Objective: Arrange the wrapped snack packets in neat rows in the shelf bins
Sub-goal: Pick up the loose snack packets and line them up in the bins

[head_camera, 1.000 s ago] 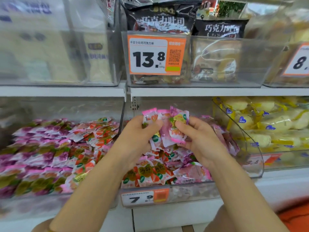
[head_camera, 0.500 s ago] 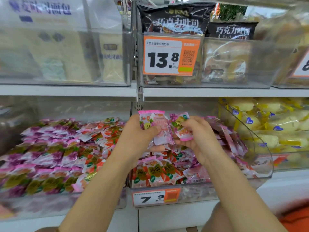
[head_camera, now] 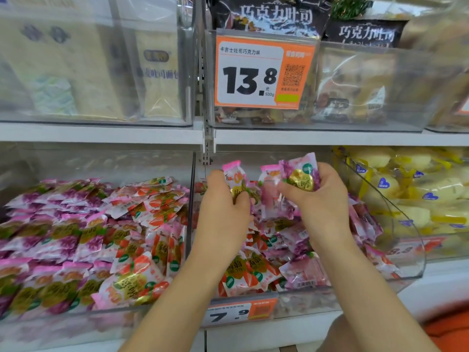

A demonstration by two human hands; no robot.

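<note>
Shop shelf (head_camera: 101, 134) in two tiers, clear bins along each. On the lower tier, left bin (head_camera: 76, 323) laid out in overlapping rows: purple packs to the left, orange to the right, mostly face up. Looks done, or close to it. Middle bin (head_camera: 309, 299), above the 7.9 price tag (head_camera: 238, 315), nowhere near: snack packets (head_camera: 256, 273) heaped loose at all angles, some face down with barcodes showing. Judging by that, roughly half the job to go.

Left hand (head_camera: 223, 209) curled round a couple of orange-printed packets (head_camera: 234, 179), held upright over the heap. Right hand (head_camera: 324, 204) pinching a purple packet (head_camera: 300, 175) between thumb and fingers. Between the two, a pink packet (head_camera: 270, 191); cannot tell which hand holds it.

Packets small, glossy and pillow-shaped, with crimped pink ends and a round gold label. Probably light and slippery, apt to slide out of line.
</note>
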